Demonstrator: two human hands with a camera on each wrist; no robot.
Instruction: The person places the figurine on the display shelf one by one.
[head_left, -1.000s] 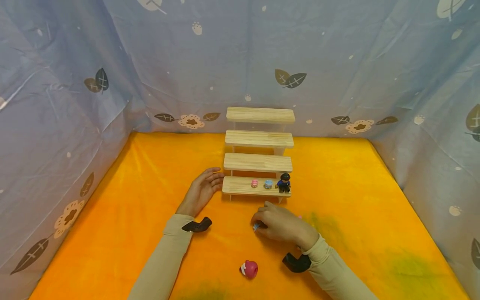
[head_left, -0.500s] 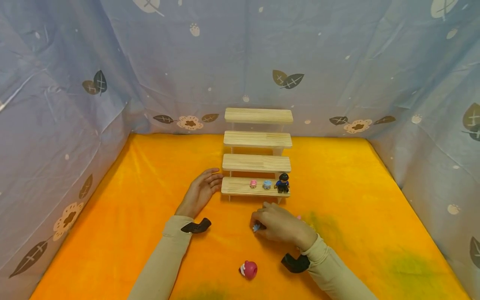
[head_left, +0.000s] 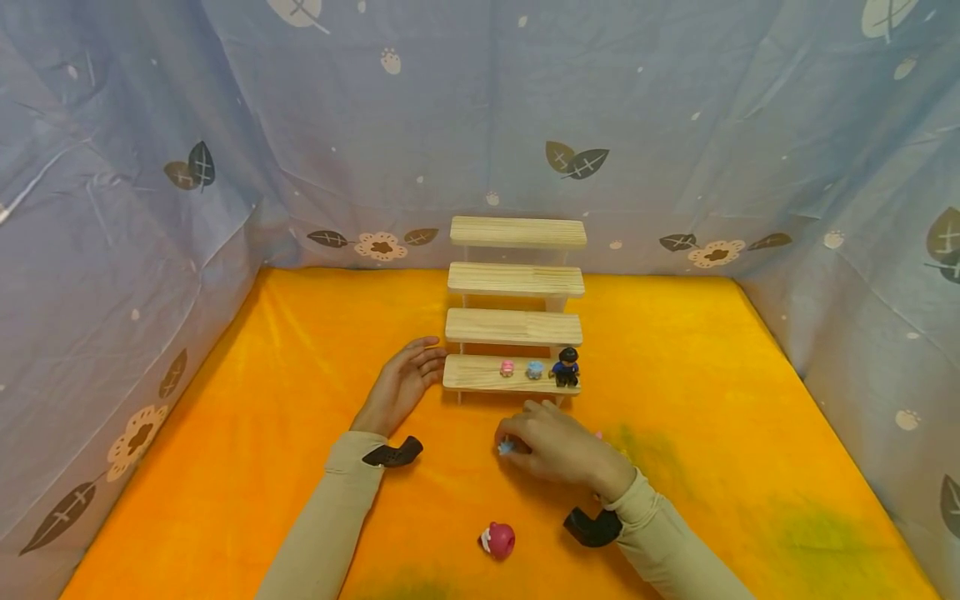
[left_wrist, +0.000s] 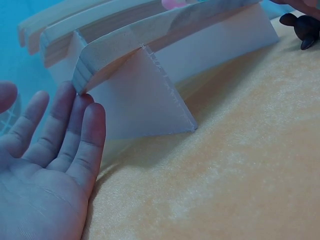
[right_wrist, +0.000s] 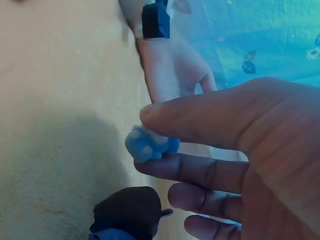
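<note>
My right hand (head_left: 555, 442) pinches a small blue figurine with white spots (right_wrist: 150, 144) between thumb and fingers, above the cloth in front of the stand. My left hand (head_left: 405, 379) is beside the left end of the wooden four-step stand (head_left: 472, 372), its straight fingers touching the lowest step's edge in the left wrist view. On that step stand a tiny pink figurine (head_left: 507, 367), a light blue one (head_left: 535, 369) and a black-haired toy figure in blue (head_left: 566, 368). A dark toy (left_wrist: 306, 31) shows below my right hand in the left wrist view.
A dark pink toy (head_left: 498, 540) with a white part lies on the orange cloth (head_left: 675, 350) near the front. Something pink (head_left: 599, 435) is partly hidden behind my right hand. Patterned blue-grey fabric (head_left: 420, 108) closes off the back and sides.
My right hand has shifted slightly left, and more of the blue figurine shows at its fingertips. The left hand and the figures on the stand keep their places.
</note>
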